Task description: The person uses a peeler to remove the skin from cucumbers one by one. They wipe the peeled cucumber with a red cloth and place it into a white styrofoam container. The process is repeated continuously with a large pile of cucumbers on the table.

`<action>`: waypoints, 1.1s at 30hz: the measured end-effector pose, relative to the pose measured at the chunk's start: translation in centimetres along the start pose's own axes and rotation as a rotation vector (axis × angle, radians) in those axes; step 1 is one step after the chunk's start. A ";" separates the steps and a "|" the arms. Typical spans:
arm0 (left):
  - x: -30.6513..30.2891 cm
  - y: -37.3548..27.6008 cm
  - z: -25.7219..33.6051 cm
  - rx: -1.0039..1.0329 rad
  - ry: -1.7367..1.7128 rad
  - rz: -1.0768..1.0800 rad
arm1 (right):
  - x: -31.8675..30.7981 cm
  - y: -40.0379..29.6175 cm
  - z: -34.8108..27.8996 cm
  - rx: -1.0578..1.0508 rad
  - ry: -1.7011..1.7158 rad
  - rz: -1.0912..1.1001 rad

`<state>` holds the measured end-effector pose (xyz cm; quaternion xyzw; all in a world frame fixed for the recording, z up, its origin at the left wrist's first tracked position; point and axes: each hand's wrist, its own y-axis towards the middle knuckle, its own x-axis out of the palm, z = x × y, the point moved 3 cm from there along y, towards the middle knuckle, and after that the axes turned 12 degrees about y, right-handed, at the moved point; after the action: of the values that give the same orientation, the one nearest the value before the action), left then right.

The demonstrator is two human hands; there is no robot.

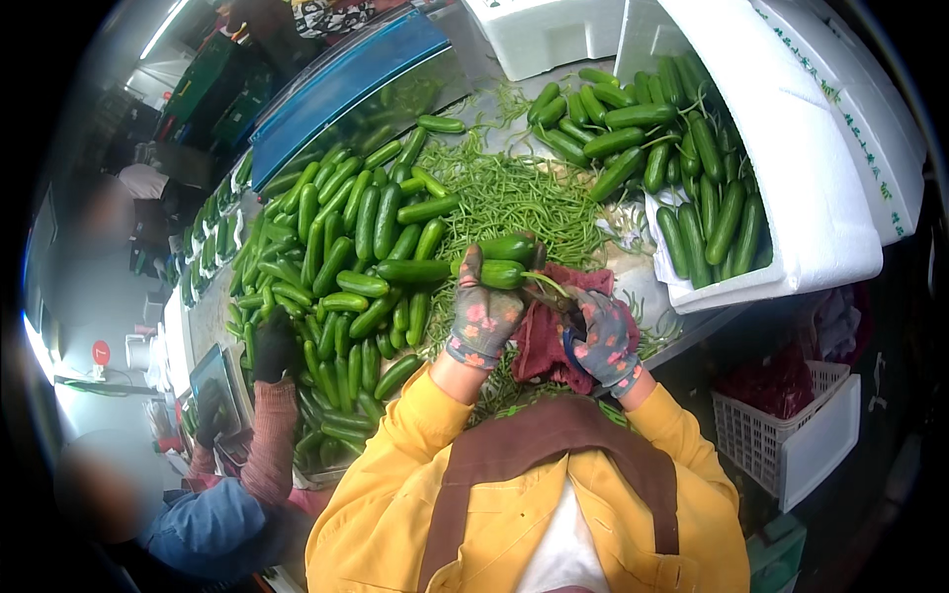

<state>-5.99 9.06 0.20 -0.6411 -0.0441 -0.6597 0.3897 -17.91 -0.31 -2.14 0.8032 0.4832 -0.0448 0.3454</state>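
Note:
My left hand (483, 320), in a grey flowered glove, grips two green cucumbers (503, 274) side by side above a heap of cut stems. A long stem (547, 283) sticks out of the lower one towards my right. In my right hand (604, 345), gloved the same way, is a pair of scissors (569, 347) with blue handles. Their blades are close to that stem; whether they touch it I cannot tell. Beneath my hands lies a dark red cloth (545, 342). A large pile of cucumbers (363, 222) spreads to the left of my left hand.
Right of the stem heap (519, 196), a white foam box (808, 252) lies tipped on its side, cucumbers spilling out. Another foam box (556, 37) stands behind. At left, a co-worker's dark-gloved hand (274, 345) reaches to the pile. A plastic crate (756, 430) sits low at right.

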 end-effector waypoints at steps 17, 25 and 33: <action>1.9 -0.5 13.1 0.532 0.420 -0.284 | 0.3 -3.8 1.5 0.175 0.165 -0.057; 5.8 10.5 -6.7 0.781 2.118 -1.069 | 0.5 -8.2 4.4 0.495 0.262 0.260; 9.1 19.0 -4.7 1.201 2.374 -0.416 | 0.5 -8.1 3.9 0.316 0.252 0.301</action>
<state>2.23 -10.89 -0.95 0.6006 -0.0584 -0.7372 0.3040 -23.14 0.15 -9.43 0.9094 0.3845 0.0324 0.1552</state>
